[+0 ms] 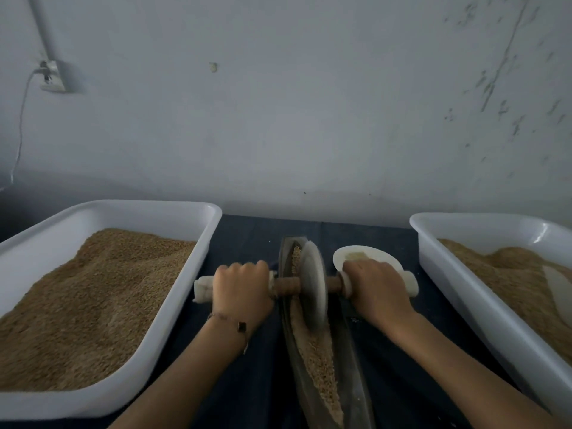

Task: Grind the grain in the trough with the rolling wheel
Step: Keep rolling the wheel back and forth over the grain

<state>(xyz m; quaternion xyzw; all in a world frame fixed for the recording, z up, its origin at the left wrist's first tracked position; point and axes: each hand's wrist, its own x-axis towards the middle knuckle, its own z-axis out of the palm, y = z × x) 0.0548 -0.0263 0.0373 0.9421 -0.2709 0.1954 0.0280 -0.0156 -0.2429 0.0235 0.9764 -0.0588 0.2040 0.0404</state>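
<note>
A long dark trough [351, 363] runs away from me down the middle of the table, with tan grain [318, 363] lying along its groove. A grey stone wheel [312, 283] stands upright in the trough toward its far end. A wooden axle [286, 285] passes through the wheel, with white wrapping on both handle ends. My left hand [243, 284] grips the left handle. My right hand [374, 286] grips the right handle.
A large white tub [173, 209] heaped with brown grain sits on the left. Another white tub [439, 258] with finer grain and a pale scoop sits on the right. A small white dish [365, 253] lies beyond my right hand. A dark cloth [247, 236] covers the table; a wall stands behind.
</note>
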